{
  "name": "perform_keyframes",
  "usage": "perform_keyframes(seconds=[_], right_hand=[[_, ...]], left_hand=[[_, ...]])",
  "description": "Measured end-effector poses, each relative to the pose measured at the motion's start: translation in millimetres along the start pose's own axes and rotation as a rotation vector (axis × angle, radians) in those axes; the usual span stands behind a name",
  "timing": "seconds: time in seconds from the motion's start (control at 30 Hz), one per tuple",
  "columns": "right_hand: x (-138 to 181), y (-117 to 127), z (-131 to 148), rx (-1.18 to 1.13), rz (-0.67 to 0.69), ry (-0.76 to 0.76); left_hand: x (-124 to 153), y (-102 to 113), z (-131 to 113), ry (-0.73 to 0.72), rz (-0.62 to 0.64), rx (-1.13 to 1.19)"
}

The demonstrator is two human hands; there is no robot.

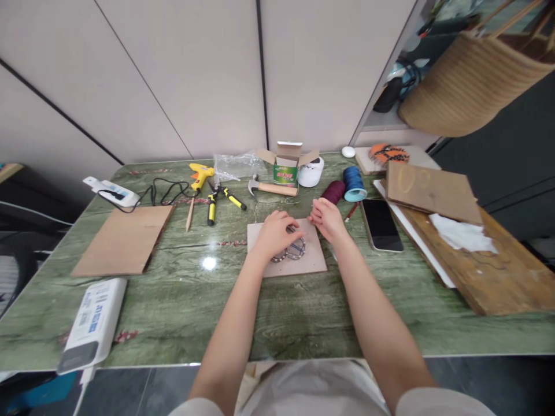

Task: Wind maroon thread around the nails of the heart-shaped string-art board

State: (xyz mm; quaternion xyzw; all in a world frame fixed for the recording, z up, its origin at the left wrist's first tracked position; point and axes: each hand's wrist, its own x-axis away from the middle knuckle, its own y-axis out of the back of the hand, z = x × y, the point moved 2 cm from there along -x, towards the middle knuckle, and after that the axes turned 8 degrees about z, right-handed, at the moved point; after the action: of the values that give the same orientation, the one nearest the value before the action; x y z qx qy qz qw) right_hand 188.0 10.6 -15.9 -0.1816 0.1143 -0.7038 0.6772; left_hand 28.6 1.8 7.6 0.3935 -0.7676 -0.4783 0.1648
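Observation:
On the table, a pale square board (318, 261) carries a figure of round loops (296, 248) that looks wound with dark and light cord, with thin strands crossing inside. My left hand (274, 234) lies over the left and upper part of this figure, thumb and fingers bent around its upper edge and covering part of it. Just beyond the board's right upper corner, my right hand (327, 219) has its fingertips pinched together; what is in them is too small to make out. A maroon thread spool (333, 191) lies right behind that hand, beside a blue thread spool (354, 184).
Behind the board lie a claw hammer (273, 188), yellow-handled pliers (212, 208), a glue gun (200, 175) and an open green box (285, 173). A phone (382, 225) and a wooden board (498, 277) are right; cardboard (124, 240) and a power bank (93, 323) left.

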Motion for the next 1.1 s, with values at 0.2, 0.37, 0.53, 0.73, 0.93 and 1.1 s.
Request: perform_keyframes(seconds=[0.2,0.37,0.53,0.73,0.93,1.1], right_hand=[[-4,-6,-6,0.008,-0.024,0.104],[-3,-12,-3,0.048,-0.042,0.163],[-2,-18,-2,0.061,-0.055,0.203],[-1,-23,-5,0.055,-0.018,0.205],[3,-27,-4,0.076,0.074,0.182],[3,-24,-2,0.046,0.093,0.189]], left_hand=[[-1,-3,-4,0.068,-0.027,-0.085],[-3,-7,-6,0.152,-0.063,-0.122],[-3,-7,-6,0.132,-0.06,-0.142],[-3,-8,-7,0.142,-0.085,-0.16],[-2,-6,-4,0.185,-0.127,-0.101],[-3,-5,16,0.291,-0.209,0.108]])
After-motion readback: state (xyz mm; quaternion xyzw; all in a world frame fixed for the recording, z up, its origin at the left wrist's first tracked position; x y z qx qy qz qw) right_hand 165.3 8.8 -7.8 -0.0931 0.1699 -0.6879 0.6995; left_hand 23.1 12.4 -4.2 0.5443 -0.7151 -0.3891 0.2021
